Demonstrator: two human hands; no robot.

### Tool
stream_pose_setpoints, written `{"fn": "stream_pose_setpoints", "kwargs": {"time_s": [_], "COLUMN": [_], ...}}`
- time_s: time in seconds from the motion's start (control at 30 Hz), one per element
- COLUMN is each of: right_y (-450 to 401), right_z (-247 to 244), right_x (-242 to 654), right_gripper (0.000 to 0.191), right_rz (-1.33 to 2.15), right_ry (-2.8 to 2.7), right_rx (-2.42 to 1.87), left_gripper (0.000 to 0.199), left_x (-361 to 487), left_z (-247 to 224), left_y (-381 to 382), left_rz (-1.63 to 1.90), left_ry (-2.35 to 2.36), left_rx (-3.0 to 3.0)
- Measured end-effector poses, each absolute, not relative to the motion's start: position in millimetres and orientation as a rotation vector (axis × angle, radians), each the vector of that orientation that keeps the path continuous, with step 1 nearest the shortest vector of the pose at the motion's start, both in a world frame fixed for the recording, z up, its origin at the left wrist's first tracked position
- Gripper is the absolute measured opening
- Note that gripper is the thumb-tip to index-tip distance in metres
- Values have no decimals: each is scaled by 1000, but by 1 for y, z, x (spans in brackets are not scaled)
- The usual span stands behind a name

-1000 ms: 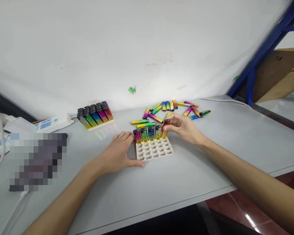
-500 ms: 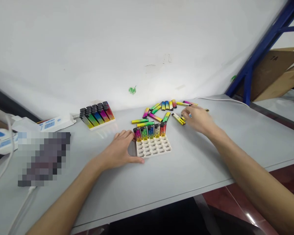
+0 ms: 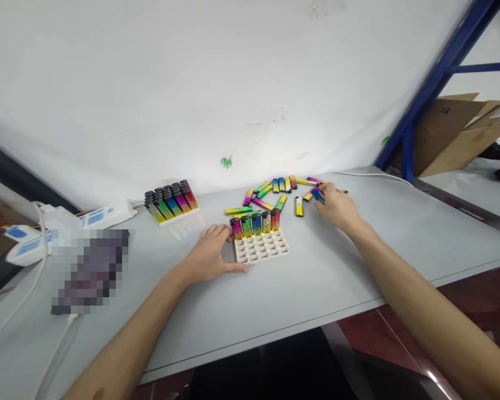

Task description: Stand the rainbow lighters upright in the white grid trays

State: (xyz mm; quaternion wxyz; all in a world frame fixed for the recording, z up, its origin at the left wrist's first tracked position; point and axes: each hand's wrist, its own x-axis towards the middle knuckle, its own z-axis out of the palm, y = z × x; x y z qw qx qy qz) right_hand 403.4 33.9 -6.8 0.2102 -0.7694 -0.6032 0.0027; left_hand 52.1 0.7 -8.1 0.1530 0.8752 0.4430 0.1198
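Observation:
A white tray [image 3: 262, 248] with rows of slots lies on the grey table, its back row filled with upright coloured lighters [image 3: 256, 224]. My left hand [image 3: 211, 253] grips the tray's left side, thumb along the front edge and fingers at the back corner. Over at the right, the fingers of my right hand [image 3: 335, 206] are closed on a blue lighter [image 3: 318, 195] among loose ones. A white-and-yellow lighter [image 3: 299, 206] lies just left of that hand. More loose lighters [image 3: 263, 203] are scattered behind the tray.
A second tray of upright lighters [image 3: 173, 204] stands at the back left. White power strips [image 3: 102, 216], cables and a blurred dark object [image 3: 94, 272] are on the left. A blue metal frame [image 3: 408, 147] and cardboard boxes [image 3: 445, 130] stand at the right.
My right hand has closed on a blue lighter in the loose group. The white-and-yellow lighter near it has turned more upright in view. My left hand still holds the tray; the camera view has shifted.

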Motion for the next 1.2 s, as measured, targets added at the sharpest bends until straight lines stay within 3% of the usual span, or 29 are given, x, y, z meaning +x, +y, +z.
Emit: {"fn": "stream_pose_setpoints", "kwargs": {"time_s": [0.07,0.2,0.33,0.57,0.8,1.0,1.1,1.2], "right_y": [36,36,28,16,14,15,15,16], "right_z": [-6,-2,-2,-8,-9,-10,-9,-9], "right_x": [403,390,370,346,341,338,341,347], "right_gripper": [31,19,12,35,59,57,53,39], "right_rz": [113,702,1076,1503,1583,1494,1196,597], "right_ry": [-1628,-1447,-1296,-1233,-1211,-1186,-1357,-1745], "right_rx": [-1992,-1625,-1341,-1119,-1065,-1098,-1278,-1548], "left_gripper": [61,67,66,67,65,65,64,63], "left_x": [52,51,49,48,47,50,49,46], "left_z": [-7,-6,-5,-3,-6,-1,4,7], "left_y": [1,1,1,1,2,-1,-3,-4], "left_rz": [333,314,296,268,324,297,270,240], "left_ry": [1265,1255,1253,1261,1249,1285,1311,1333], "left_rx": [2517,2532,2539,2523,2527,2496,2464,2418]}}
